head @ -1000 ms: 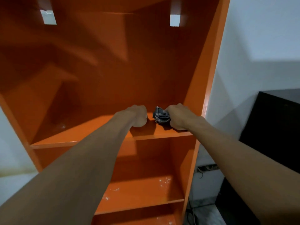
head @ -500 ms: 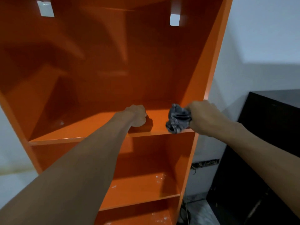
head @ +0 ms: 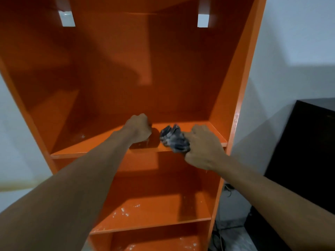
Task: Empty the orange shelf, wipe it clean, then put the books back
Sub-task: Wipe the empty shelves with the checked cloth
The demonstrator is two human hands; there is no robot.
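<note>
Orange shelf (head: pixel 181 78) emptied; wiping under way.
Right hand (head: pixel 203 147) clamps a grey cloth (head: pixel 174 138) over the middle board (head: pixel 101 144); left hand (head: pixel 139 129) rests fisted there; lower boards (head: pixel 154 211) look speckled; books unseen, not yet returned.

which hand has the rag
The right hand grips the crumpled grey rag at the front edge of the upper shelf board; the left hand is a bare fist resting on that board.

Shelf (head: pixel 228 98), with cabinet (head: pixel 308 151) at its 3 o'clock
Left grip (head: pixel 139 129) on middle board (head: pixel 81 151); cloth (head: pixel 174 140) at its 3 o'clock, in right grip (head: pixel 203 147).
</note>
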